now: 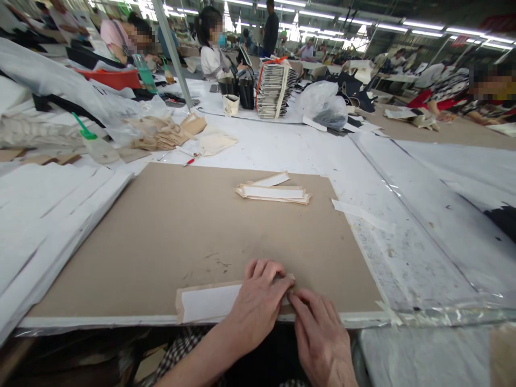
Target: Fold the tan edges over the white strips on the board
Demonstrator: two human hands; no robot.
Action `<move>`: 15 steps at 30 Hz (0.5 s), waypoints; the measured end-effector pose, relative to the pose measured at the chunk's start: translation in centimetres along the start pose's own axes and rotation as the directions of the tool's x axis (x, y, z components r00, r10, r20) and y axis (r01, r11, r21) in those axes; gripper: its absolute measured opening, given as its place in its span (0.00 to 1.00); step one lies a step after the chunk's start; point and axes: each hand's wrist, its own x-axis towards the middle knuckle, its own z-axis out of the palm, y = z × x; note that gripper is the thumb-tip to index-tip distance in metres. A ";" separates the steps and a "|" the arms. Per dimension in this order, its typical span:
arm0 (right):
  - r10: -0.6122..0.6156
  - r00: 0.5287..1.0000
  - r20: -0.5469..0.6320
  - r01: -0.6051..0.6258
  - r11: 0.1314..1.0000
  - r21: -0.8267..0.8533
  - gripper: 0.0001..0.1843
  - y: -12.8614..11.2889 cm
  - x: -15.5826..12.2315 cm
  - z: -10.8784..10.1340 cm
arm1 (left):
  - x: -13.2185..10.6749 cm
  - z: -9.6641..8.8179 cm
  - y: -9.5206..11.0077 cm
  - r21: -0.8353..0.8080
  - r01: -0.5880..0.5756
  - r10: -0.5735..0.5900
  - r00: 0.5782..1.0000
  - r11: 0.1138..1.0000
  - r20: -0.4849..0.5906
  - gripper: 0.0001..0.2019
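Strip (pixel 212 303) is lying lower centre of the frame, along the near edge of the tan board (pixel 161 231), long side running roughly left to right. White face is showing, tan border framing it.

Left hand (pixel 258 301) is lying across the strip's right part, fingers curling; thumb is reaching the right end. Can't tell whether it's pinching or only pressing. Right hand (pixel 320 325) is bringing thumb and index together at that same end, looks like pinching the edge; contact is partly hidden.

Handling, my read: light, so probably shifting if nothing is pinning it. White part is looking like a fairly stiff backing, border softer and foldable. Not fragile, but corners could be creasing or fraying. Slip on the board: probably low to moderate. Best hold: one palm flat on the white face, fingertips of the other on a border end. Pile (pixel 274 192) above centre is showing similar pieces, thin and lying flat.

Text: nothing legible on strip, board or pile. Banner (pixel 500 22) far upper right is carrying marks, too blurred. Plastic (pixel 60 75) upper left is showing dark specks, maybe print, unreadable. No brand visible.
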 end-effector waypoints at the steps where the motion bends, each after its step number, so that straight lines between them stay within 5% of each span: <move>1: 0.005 1.000 -0.009 -0.005 1.000 -0.023 0.16 -0.1 0.0 0.1 | 0.1 0.0 0.0 -0.007 0.004 -0.004 1.000 1.000 -0.008 0.13; 12: 0.024 1.000 -0.002 -0.025 0.999 -0.035 0.16 -0.3 0.2 0.0 | 0.5 0.1 -0.1 -0.092 0.104 -0.113 0.988 0.990 -0.106 0.06; 15: 0.025 1.000 0.001 -0.025 1.000 0.006 0.17 0.0 0.2 0.0 | 0.3 0.0 -0.2 -0.024 0.034 -0.036 0.994 0.999 -0.106 0.03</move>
